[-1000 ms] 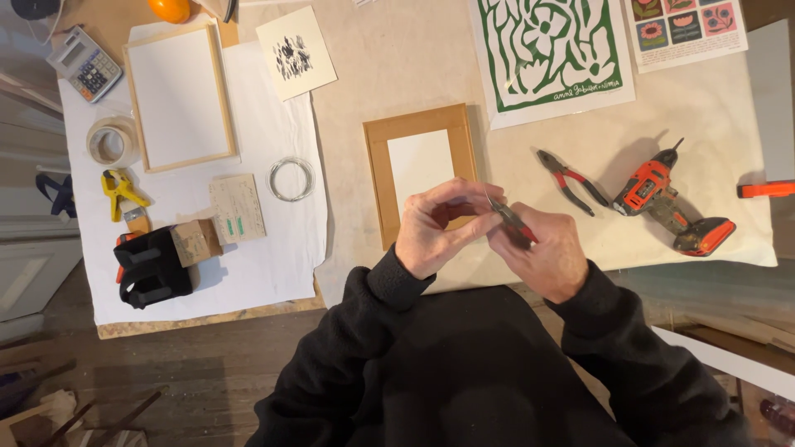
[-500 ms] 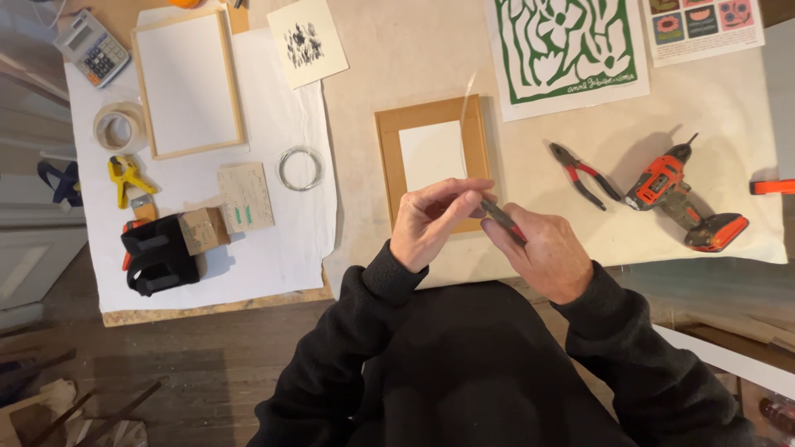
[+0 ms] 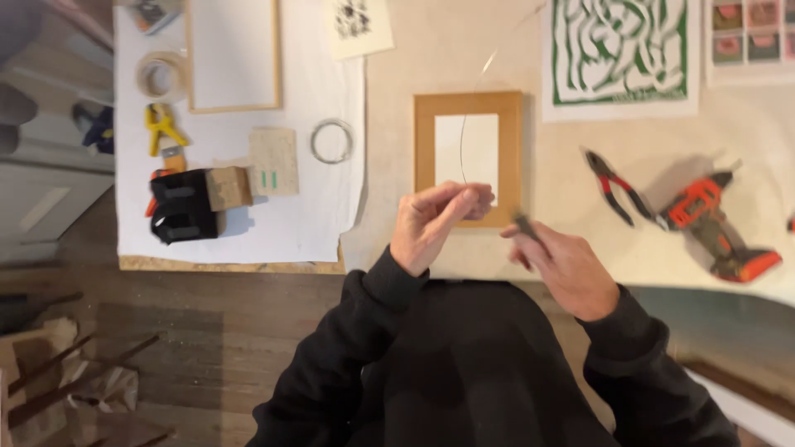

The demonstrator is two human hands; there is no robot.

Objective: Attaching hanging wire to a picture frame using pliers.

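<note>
My left hand (image 3: 435, 222) pinches the end of a thin wire (image 3: 463, 141) that curves up across the small wooden picture frame (image 3: 426, 157) lying on the cloth. My right hand (image 3: 559, 265) has drawn away to the right and grips a small dark tool (image 3: 523, 223), blurred by motion. Both hands hover over the near edge of the frame. Black sleeves cover both arms.
Red-handled pliers (image 3: 611, 184) and an orange cordless drill (image 3: 716, 225) lie to the right. A wire coil (image 3: 331, 140), tape roll (image 3: 161, 76), yellow clamp (image 3: 162, 126), black stapler-like tool (image 3: 182, 207), a larger frame (image 3: 232, 54) and a green print (image 3: 621, 51) lie around.
My hands have separated: the right hand pulled right with the dark tool, and the left hand keeps the wire, which now stands out long over the frame. The view shifted slightly.
</note>
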